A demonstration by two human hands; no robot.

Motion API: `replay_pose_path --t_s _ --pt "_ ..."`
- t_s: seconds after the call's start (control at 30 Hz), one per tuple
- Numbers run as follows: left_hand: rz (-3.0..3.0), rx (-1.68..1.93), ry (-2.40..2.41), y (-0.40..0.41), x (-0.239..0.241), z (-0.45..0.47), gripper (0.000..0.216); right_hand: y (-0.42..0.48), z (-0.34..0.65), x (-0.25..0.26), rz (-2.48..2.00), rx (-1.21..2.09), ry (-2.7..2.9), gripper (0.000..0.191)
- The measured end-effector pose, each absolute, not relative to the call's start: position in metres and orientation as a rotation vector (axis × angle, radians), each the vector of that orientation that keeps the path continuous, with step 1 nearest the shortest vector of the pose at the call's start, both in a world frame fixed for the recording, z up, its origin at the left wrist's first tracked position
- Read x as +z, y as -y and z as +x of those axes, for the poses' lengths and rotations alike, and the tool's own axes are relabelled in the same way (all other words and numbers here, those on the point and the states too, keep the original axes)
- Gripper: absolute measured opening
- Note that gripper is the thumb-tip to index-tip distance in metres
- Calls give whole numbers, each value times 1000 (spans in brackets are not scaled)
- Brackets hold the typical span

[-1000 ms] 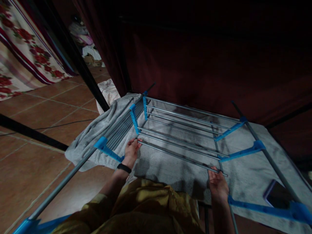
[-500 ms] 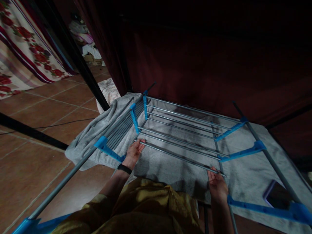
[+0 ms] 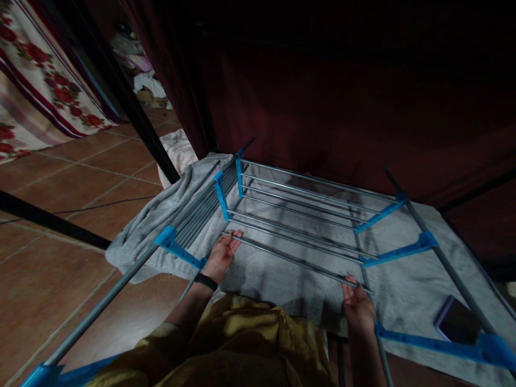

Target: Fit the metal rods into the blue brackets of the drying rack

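Observation:
A thin grey metal rod [image 3: 298, 262] lies crosswise in front of me, held near both its ends. My left hand [image 3: 221, 255] has its fingers around the left end, with a dark band on the wrist. Near the right end, my right hand [image 3: 358, 307] grips the same rod from below, fingertips showing beyond it. The rod is at the near side of a rack of grey tubes [image 3: 298, 185] with blue plastic brackets [image 3: 397, 250]. One blue bracket [image 3: 181, 251] is just left of my left wrist; another blue arm [image 3: 431, 344] extends right of my right wrist.
The rack stands over a grey blanket [image 3: 278, 301] on a raised surface. A phone [image 3: 457, 321] lies on it at right. Dark posts [image 3: 133, 102] and a maroon curtain [image 3: 322, 118] border the space. A cable [image 3: 100, 205] crosses the tiled floor [image 3: 52, 285] at left.
Both hands keep hold of the rod in nearly the same place. The whole view has shifted very slightly; nothing else has visibly moved.

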State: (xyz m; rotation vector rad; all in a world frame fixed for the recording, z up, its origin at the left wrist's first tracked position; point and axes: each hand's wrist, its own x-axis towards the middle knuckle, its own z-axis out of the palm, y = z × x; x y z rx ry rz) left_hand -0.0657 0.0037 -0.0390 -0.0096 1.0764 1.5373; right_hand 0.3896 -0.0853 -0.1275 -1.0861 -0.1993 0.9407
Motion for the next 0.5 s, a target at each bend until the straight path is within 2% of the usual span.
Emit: replay_pose_path --t_s 0.23,0.5 --pt "-10 1538 -1071 -2 -35 -58 21 85 384 -117 -1179 934 122 11" --pt "-26 1538 -1099 -3 -34 -57 21 86 380 -113 -1131 934 172 15"
